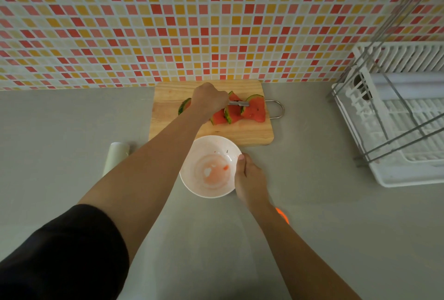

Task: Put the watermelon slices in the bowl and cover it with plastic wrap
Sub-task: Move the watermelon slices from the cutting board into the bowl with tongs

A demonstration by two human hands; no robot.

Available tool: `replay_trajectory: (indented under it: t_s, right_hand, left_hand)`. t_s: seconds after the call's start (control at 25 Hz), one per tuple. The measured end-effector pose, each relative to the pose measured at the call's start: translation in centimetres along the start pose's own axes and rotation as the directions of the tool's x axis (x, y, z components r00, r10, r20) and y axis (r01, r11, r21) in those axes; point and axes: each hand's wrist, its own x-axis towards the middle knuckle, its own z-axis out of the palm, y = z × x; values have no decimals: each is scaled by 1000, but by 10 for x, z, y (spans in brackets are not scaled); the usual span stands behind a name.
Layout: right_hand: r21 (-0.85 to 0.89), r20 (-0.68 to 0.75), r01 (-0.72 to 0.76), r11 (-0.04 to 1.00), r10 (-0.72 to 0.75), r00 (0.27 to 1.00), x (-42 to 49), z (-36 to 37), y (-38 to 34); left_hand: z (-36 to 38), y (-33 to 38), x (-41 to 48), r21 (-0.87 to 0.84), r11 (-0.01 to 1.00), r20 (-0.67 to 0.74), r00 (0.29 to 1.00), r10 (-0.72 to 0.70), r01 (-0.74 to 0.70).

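L hand (211,100) is gripping small metal tongs (239,103), fingers curled round them, tips at the red watermelon slices w/ green rind (254,111). Slices are lying on the wooden cutting board (240,133) just behind the round white bowl (189,179). R hand (249,179) is holding the bowl's right rim. The white plastic wrap roll (115,157) is lying left of the bowl on the grey worktop (312,203).

1. The left hand (211,102) is reaching far forward, arm outstretched, fingers curling round tongs (239,103).
2. The right hand (249,179) is sitting nearer the body, gripping the bowl (211,145) rim.
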Motion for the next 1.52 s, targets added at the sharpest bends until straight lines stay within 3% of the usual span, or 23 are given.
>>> replay_trajectory:
  t_s: [0.24,0.44,0.6,0.76,0.96,1.12,1.28,1.36,1.44,1.52]
  right_hand:
    - [10,-22,8,1000,-8,1000,1,1,0]
    - [98,1,-46,994,46,999,-1,-2,-3]
    - [96,13,-78,992,77,997,-1,-3,-6]
    - [78,14,-78,994,77,997,-2,-3,-6]
    - [63,-4,-97,993,98,995,1,-4,-5]
    - [100,-11,-64,993,65,998,0,-6,-3]
    - [96,-18,-50,994,52,998,1,-3,-3]
    - [89,-20,-50,995,52,998,1,-2,-2]
    - [87,-17,-55,995,57,998,1,-2,-2]
    - [81,-10,-60,995,61,998,1,-2,-1]
  left_hand:
    - [-14,-15,-8,-415,874,160,966,-203,252]
    - [-62,-60,-44,-520,828,113,978,-177,210]
    - [-87,-125,-104,-480,849,93,975,-200,220]
    - [-67,-151,-135,-320,927,60,980,-188,197]
    - [-47,-141,-140,56,996,12,998,-63,63]
    - [-45,-122,-149,448,889,18,994,104,-101]
    - [-63,-104,-147,572,806,-43,975,219,-155]
    - [-70,-91,-132,418,896,-90,975,204,-149]
    - [-67,-78,-107,103,993,-101,993,69,-58]
    - [-54,-70,-84,-118,990,-10,997,-78,76]
